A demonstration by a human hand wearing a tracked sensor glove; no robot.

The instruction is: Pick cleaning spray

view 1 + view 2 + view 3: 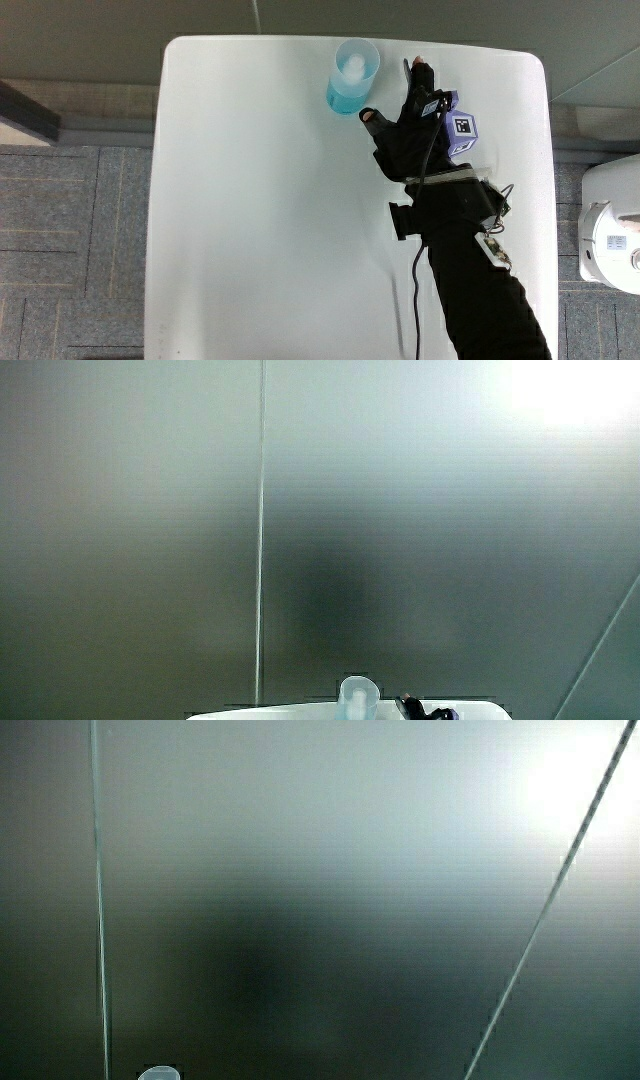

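The cleaning spray (353, 76) is a pale blue translucent container with a lighter top, seen from above. It stands upright near the table's edge farthest from the person. The hand (400, 110), in a black glove with a purple and white patterned cube (461, 128) on its back, lies just beside the container. Its thumb reaches toward the container's base with a narrow gap between them. The fingers are spread and hold nothing. The side views show mostly a pale wall, with only the container's top (358, 696) (158, 1073) and a bit of the hand (415, 709) showing.
The white table (250, 220) bears only the container and the hand. A black cable (415, 280) runs along the forearm, with a small device (490, 205) strapped at the wrist. A white appliance (612, 232) stands on the carpet beside the table.
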